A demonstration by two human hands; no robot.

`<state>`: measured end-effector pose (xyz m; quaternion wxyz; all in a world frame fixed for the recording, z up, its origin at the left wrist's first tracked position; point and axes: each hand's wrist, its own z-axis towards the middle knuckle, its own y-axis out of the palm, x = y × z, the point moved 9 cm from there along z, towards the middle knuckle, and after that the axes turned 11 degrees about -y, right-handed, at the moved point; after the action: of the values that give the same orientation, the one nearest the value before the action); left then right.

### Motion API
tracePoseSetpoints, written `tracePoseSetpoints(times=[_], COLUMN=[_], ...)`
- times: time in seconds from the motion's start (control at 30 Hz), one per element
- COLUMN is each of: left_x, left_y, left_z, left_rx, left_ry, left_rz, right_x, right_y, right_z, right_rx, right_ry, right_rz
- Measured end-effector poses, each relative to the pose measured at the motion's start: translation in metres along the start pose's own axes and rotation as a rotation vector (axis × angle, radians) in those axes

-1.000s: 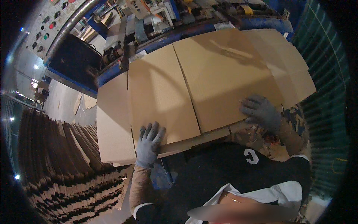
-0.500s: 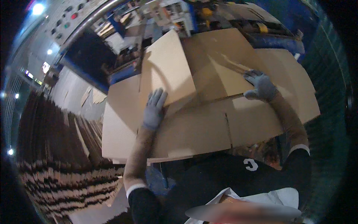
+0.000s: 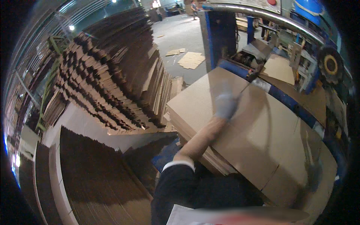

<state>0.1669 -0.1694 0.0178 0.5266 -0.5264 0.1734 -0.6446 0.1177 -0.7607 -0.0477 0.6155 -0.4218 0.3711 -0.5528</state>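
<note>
A stack of flat brown cardboard sheets lies in front of me, with creases across its top sheet. My left hand, in a grey glove, is over the left part of the top sheet. Its fingers are stretched out and blurred, with nothing seen in them. My right hand is a dark smear over the right part of the stack, and its fingers cannot be made out. Beyond the stack, a smaller cardboard piece lies in the machine.
Tall piles of cardboard stand on the left. Nearer me is another row of sheets. A blue machine post and a metal rail rise past the stack. Cardboard scraps lie on the floor, and people stand far back.
My view has swung left, bringing the piles and floor into sight. Both hands have left the loose cardboard pieces. A similar piece now shows farther off in the machine.
</note>
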Motion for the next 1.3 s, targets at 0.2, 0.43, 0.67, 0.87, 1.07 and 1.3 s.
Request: tracePoseSetpoints(times=[0.2, 0.43, 0.67, 0.87, 1.07, 1.3], left_x=[-0.179, -0.191, -0.176, -0.18, -0.169, -0.157], left_y=[-0.059, -0.07, -0.062, -0.116, -0.17, -0.104], left_z=[-0.062, -0.069, -0.036, -0.022, 0.023, 0.039], left_rx=[0.119, 0.301, -0.109, 0.088, 0.095, -0.166], left_ry=[-0.739, -0.87, -0.624, -0.341, -0.162, -0.509], left_rz=[-0.117, -0.298, 0.217, -0.679, -1.385, -1.287], right_x=[0.038, 0.092, 0.143, 0.124, 0.066, 0.059], right_y=[-0.018, -0.035, -0.083, -0.088, -0.131, -0.201], right_z=[-0.053, -0.132, -0.341, -0.421, -0.348, -0.317], right_rx=[0.003, 0.102, 0.223, 0.583, 0.295, 1.269], right_ry=[0.119, 0.287, 0.554, 1.064, 0.575, 0.762], right_rz=[-0.01, 0.04, 0.072, 0.228, -0.89, 0.769])
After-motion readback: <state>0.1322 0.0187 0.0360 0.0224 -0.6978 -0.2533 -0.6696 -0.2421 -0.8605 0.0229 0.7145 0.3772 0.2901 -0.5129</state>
